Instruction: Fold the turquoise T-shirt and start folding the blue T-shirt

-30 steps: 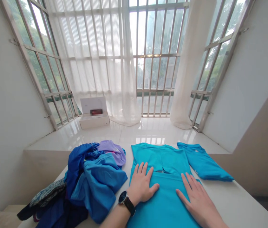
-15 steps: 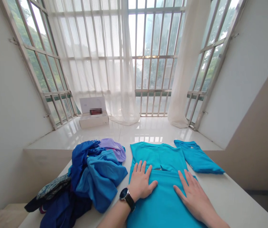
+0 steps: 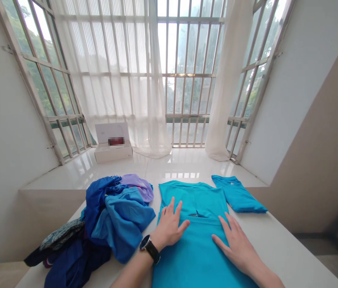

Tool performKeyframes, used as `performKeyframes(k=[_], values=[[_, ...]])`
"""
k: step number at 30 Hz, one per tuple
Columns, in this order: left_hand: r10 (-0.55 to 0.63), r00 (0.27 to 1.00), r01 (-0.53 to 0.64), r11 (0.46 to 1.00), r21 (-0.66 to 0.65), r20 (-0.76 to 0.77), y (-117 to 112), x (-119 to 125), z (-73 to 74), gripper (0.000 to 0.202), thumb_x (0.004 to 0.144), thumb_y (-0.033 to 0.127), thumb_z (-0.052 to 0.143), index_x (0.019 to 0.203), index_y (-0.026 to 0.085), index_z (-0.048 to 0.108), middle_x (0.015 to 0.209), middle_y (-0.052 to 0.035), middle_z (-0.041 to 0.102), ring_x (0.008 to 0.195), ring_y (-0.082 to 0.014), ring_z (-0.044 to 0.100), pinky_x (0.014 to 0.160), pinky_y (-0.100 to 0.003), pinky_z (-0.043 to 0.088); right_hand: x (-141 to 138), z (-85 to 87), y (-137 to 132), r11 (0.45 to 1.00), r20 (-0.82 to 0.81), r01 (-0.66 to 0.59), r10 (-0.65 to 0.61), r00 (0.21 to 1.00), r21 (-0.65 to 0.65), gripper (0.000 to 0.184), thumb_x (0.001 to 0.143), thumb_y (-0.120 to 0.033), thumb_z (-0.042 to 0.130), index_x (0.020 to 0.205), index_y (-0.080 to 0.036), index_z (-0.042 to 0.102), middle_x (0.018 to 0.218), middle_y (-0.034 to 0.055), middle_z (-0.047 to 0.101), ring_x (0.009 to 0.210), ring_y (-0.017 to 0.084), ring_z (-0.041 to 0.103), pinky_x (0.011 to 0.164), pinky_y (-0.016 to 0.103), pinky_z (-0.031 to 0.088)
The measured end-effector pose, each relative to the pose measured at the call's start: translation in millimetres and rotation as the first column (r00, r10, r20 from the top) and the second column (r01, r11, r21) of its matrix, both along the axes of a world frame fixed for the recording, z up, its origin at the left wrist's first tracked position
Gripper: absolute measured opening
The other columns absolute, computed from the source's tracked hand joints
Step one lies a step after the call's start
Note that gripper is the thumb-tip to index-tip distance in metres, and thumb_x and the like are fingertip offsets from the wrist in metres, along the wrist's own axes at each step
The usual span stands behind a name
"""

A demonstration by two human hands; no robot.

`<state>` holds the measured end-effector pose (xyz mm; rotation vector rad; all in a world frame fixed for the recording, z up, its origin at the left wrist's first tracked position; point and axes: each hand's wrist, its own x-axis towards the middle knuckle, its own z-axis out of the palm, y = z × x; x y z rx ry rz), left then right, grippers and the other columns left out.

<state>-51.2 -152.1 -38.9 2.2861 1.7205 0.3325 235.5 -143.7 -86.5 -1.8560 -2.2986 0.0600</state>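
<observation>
A turquoise shirt (image 3: 199,252) lies on the white table in front of me, its sides folded in toward the middle and a small gap showing near the centre. My left hand (image 3: 170,225), with a black-strapped watch (image 3: 150,249) on the wrist, is over the shirt's left side, fingers spread. On its right side my right hand (image 3: 235,242) rests with fingers stretched out and thumb apart. Neither hand grips the cloth. A second turquoise shirt (image 3: 237,195), folded into a flat bundle, sits at the back right.
A heap of crumpled clothes (image 3: 123,220) in blue, purple and dark patterned cloth fills the table's left part. On the window ledge (image 3: 181,164) behind stands an open white box (image 3: 113,154). White curtains (image 3: 219,100) hang before a barred window.
My left hand has shifted slightly, with its fingers lifting a little off the cloth. The view has turned a little to the right. The shirt remains laid out much as before.
</observation>
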Motion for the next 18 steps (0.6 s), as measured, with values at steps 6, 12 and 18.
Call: performKeyframes(k=[6, 12, 18], values=[[0.015, 0.995, -0.014, 1.0, 0.01, -0.096, 35.2, -14.2, 0.0, 0.094, 0.089, 0.07, 0.041, 0.156, 0.007, 0.023, 0.163, -0.0206, 0.011, 0.151, -0.036, 0.005, 0.122, -0.052, 0.01, -5.3, 19.2, 35.8, 0.99, 0.051, -0.129, 0.126, 0.991, 0.054, 0.084, 0.089, -0.068, 0.041, 0.151, -0.011, 0.037, 0.162, 0.0163, 0.022, 0.151, 0.033, 0.015, 0.122, 0.05, 0.022], [0.066, 0.993, -0.066, 0.998, 0.002, -0.096, 42.6, -16.0, -14.0, 0.096, 0.088, 0.079, 0.028, 0.156, 0.012, 0.025, 0.163, -0.0159, 0.013, 0.151, -0.034, 0.007, 0.122, -0.052, 0.008, -10.4, 10.9, 48.1, 0.995, 0.033, -0.061, 0.064, 0.997, -0.078, 0.089, 0.089, -0.077, 0.025, 0.153, -0.016, 0.032, 0.161, 0.0151, 0.026, 0.149, 0.031, 0.021, 0.122, 0.049, 0.021], [0.086, 0.99, -0.089, 0.996, -0.018, -0.112, 43.7, -21.8, -13.4, 0.099, 0.086, 0.082, 0.031, 0.156, 0.012, 0.026, 0.163, -0.0162, 0.013, 0.151, -0.0346, 0.005, 0.122, -0.054, 0.007, -12.7, 9.9, 46.3, 0.996, 0.03, -0.02, 0.023, 0.999, -0.091, 0.089, 0.089, -0.076, 0.027, 0.154, -0.015, 0.031, 0.162, 0.0151, 0.024, 0.15, 0.033, 0.02, 0.121, 0.05, 0.02]])
